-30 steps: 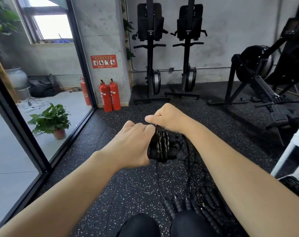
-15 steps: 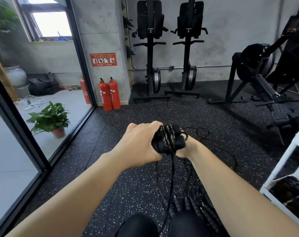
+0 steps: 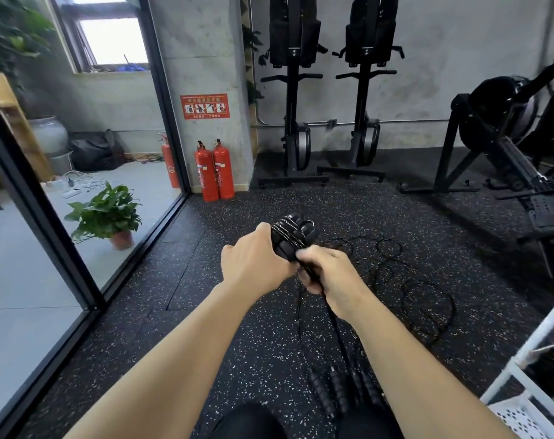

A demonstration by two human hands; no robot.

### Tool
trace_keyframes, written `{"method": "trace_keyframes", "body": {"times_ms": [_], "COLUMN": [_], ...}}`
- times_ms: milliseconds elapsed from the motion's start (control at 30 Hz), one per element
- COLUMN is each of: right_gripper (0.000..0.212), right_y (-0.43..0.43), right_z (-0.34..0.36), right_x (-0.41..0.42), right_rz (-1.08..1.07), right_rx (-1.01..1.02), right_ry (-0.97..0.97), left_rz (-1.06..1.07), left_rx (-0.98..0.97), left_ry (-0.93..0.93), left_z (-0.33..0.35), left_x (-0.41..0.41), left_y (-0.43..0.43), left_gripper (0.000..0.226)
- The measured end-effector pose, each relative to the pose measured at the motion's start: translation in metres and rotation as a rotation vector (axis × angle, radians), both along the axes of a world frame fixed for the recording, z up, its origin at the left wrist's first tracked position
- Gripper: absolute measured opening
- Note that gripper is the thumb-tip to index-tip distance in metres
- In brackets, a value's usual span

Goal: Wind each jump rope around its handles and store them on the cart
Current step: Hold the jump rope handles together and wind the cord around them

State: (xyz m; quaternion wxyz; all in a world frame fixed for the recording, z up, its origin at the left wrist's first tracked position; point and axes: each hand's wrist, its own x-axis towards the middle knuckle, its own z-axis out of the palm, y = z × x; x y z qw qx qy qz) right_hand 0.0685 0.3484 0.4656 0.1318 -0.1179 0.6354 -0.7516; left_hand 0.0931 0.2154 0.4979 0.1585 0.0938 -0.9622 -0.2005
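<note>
We see the left hand [image 3: 256,264] wrapped round a pair of black foam jump-rope handles [image 3: 293,236], held side by side above the black speckled rubber floor [image 3: 206,312]. Its grip is closed on them. We judge that clamping the two together gives one firm core for the rope to lie on.

Several turns of thin black cord [image 3: 335,326] already cross the handles. The right hand [image 3: 329,277] sits just below the bundle with its fingers curled on the cord. That grip is closed too, most likely to keep the cord taut as each turn goes on.

From that hand the cord drops to the floor, and slack loops lie out to the right, so we judge the winding only partly done.

Black ribbed handles of further ropes [image 3: 329,391] lie by the knees, waiting. The white wire cart [image 3: 519,421] stands at the lower right, near enough for the finished bundle.
</note>
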Motion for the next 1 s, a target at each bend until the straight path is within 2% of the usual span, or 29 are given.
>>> {"method": "trace_keyframes", "body": {"times_ms": [167, 300, 400, 467, 800, 1000], "right_gripper": [0.034, 0.036, 0.036, 0.036, 0.038, 0.050], "right_y": [0.004, 0.009, 0.012, 0.011, -0.007, -0.021], "right_z": [-0.006, -0.016, -0.025, -0.033, -0.095, -0.100], "right_x": [-0.010, -0.024, -0.038, -0.046, -0.074, -0.080], "right_rz": [-0.039, -0.062, -0.095, -0.091, -0.086, 0.008], "right_rx": [0.063, 0.099, 0.089, 0.095, 0.122, 0.364], "right_ry": [0.005, 0.019, -0.017, -0.033, -0.154, -0.070], "left_rz": [-0.025, -0.038, 0.000, 0.023, 0.007, 0.138], "left_rx": [0.027, 0.037, 0.047, 0.067, 0.162, 0.307], "left_ry": [-0.028, -0.095, -0.105, -0.115, -0.165, -0.100], "left_z": [-0.014, -0.032, -0.050, -0.060, -0.114, -0.131], "left_x": [-0.009, -0.020, -0.026, -0.030, -0.049, -0.057], "left_y": [0.006, 0.002, 0.005, 0.006, -0.007, -0.025], "left_gripper": [0.046, 0.076, 0.049, 0.040, 0.047, 0.031]}}
